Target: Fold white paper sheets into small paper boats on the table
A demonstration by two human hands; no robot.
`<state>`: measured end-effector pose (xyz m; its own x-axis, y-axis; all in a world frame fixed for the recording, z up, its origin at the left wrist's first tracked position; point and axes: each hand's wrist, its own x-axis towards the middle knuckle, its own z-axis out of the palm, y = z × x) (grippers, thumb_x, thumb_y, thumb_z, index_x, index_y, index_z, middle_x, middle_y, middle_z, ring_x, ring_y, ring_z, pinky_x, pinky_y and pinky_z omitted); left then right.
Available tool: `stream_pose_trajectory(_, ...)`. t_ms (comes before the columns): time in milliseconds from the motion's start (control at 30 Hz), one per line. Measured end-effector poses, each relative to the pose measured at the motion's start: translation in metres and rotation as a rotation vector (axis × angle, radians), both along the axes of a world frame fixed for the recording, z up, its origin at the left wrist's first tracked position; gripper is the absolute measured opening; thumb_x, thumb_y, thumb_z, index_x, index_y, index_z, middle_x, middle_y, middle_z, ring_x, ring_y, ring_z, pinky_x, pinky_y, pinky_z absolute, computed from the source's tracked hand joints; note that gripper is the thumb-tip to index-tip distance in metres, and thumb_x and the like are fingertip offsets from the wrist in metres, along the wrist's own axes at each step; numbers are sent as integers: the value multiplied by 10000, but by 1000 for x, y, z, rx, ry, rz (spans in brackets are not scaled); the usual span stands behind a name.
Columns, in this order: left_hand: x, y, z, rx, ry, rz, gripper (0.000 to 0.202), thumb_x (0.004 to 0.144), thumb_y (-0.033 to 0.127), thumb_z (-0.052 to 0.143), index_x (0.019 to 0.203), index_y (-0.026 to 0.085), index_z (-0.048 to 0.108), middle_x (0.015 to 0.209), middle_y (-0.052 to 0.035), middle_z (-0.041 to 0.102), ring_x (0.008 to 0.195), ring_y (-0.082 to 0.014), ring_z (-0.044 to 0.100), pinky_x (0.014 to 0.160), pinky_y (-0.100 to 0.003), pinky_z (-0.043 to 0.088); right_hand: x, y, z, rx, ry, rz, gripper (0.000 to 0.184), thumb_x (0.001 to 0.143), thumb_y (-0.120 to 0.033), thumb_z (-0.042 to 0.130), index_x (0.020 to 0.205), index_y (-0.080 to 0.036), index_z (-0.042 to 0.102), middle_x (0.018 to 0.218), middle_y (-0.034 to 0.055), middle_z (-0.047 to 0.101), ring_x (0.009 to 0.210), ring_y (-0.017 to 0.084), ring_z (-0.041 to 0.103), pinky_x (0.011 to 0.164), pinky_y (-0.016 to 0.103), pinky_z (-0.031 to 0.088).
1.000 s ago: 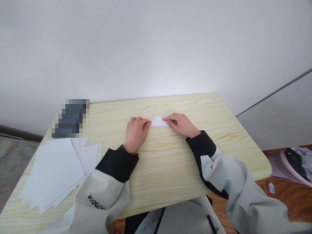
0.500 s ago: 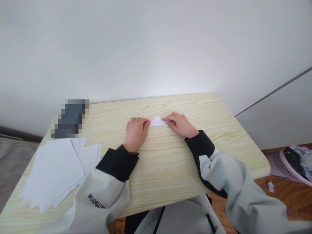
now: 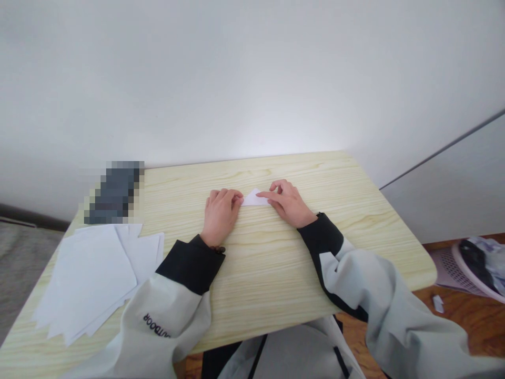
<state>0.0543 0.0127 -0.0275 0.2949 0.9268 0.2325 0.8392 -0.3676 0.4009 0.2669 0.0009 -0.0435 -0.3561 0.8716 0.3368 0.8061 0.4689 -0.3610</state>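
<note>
On the counter's far half — left hand (image 3: 221, 216) and right hand (image 3: 290, 205) at folded white paper (image 3: 251, 199).
The left pinches its left corner; the right lays a finger across its face — whether gripping, I cannot tell. Leftward on the counter (image 3: 260, 273), white sheets (image 3: 92, 263) lie fanned by a pixelated dark object (image 3: 115, 192); past the right edge, a lilac basket (image 3: 450, 267).

The paper (image 3: 251, 199) lies on the surface (image 3: 276, 273), between the 2 hands. The left hand (image 3: 220, 217) is at its left end, the right hand (image 3: 292, 205) at its right. Well to the left is a pile (image 3: 94, 268) of sheets, with 1 blurred thing (image 3: 116, 192) behind it. The wall (image 3: 252, 79) is behind everything. On the floor (image 3: 469, 329) at the right sits 1 basket (image 3: 445, 269), with 1 scrap (image 3: 438, 303) before it.
</note>
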Motion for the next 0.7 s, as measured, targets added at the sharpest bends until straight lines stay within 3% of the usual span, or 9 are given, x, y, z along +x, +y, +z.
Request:
stream_pose_trajectory(200, -1, 0, -2, 21, -3, -34, 301, 928, 289, 421, 1125, 285, 649, 965, -57, 615, 924, -235, 480, 881, -402, 383, -2, 0, 1, 104, -165, 156, 471, 928, -105, 416, 1191, -447, 605, 1173, 49, 493, 1074, 228, 385, 892, 392, 302)
stream_pose_trajectory(500, -4, 1, -2, 11, -30, -7, 251, 895, 287, 484, 1061, 267, 671, 940, -68, 623, 930, -265, 466, 872, -444, 382, 6, -3, 1, 27, -97, 121, 480, 849, -28, 462, 1047, -389, 707, 1040, 54, 542, 953, 207, 436, 842, 369, 324)
stream_pose_trajectory(700, -7, 3, -4, 22, -51, -10, 237, 890, 285, 492, 1039, 270, 675, 936, -65, 625, 929, -264, 471, 869, -438, 380, 31, -4, -7, 93, 9, 60, 488, 799, 18, 442, 945, -331, 749, 961, 51, 575, 919, 194, 475, 848, 360, 390)
